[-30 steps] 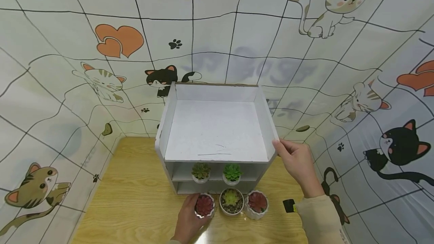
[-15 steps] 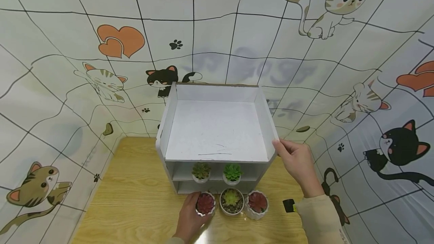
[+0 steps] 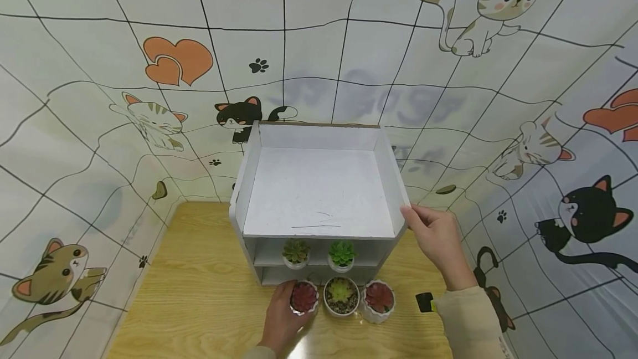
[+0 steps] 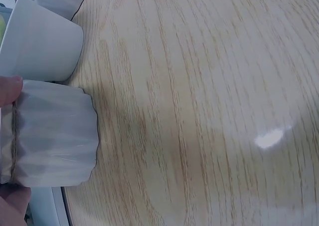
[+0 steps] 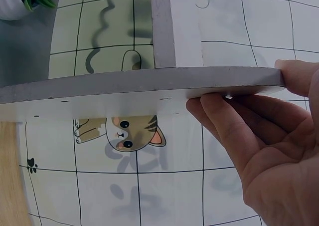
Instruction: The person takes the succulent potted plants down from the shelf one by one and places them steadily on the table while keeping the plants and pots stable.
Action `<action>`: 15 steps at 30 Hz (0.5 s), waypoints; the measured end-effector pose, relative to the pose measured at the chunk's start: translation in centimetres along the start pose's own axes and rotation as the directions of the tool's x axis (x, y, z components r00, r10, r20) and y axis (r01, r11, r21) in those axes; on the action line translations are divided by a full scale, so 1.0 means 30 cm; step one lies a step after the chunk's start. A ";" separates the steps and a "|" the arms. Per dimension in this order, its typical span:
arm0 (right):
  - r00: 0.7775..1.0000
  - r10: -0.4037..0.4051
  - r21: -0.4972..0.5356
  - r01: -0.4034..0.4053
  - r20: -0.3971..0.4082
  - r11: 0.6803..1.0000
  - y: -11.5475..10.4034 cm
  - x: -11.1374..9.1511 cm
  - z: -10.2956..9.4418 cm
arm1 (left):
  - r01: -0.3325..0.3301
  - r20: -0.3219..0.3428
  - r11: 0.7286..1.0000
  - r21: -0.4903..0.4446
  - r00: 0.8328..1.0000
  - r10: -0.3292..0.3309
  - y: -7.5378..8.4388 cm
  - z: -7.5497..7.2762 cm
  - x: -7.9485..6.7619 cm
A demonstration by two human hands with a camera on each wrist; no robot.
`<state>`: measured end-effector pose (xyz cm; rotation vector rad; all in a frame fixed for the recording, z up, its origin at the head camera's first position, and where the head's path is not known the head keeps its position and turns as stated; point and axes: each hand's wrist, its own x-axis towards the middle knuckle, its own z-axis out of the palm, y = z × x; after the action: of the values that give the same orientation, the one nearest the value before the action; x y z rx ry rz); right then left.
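L hand (image 3: 282,317) grips fluted white pot (image 4: 55,131) w/ red succulent (image 3: 304,297), btm ctr of frame; R hand (image 3: 438,237) pinches side panel (image 3: 391,177) of white shelf unit (image 3: 319,187), ctr. Yellow-green succulent (image 3: 341,291) & 2nd red succulent (image 3: 379,298) on desk (image 3: 189,270), btm ctr.

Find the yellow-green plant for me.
In the head view, the yellow-green plant stands low near the middle, before the white shelf unit, between the red plant in the left hand and another red plant.

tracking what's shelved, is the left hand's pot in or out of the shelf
Out: the left hand holds the pot in front of the shelf, beside another pot.
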<state>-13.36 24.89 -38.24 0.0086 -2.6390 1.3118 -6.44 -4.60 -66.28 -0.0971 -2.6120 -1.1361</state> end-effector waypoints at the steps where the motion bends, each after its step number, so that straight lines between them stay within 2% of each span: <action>1: 1.000 -0.003 0.002 0.003 0.000 1.000 0.001 0.001 0.000 | 0.010 0.003 1.000 0.001 1.000 -0.010 0.001 0.001 0.001; 11: 1.000 -0.024 0.001 0.024 -0.011 1.000 0.006 0.002 0.004 | 0.036 0.003 0.999 0.033 0.999 -0.036 0.012 0.016 -0.004; 15: 0.999 -0.037 0.006 0.037 -0.021 0.999 0.009 0.004 0.007 | 0.066 0.011 0.997 0.037 0.998 -0.066 0.022 0.017 -0.007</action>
<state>-13.56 24.89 -38.57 0.0440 -2.6044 1.3017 -6.25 -3.76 -66.21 -0.0103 -2.6639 -1.1119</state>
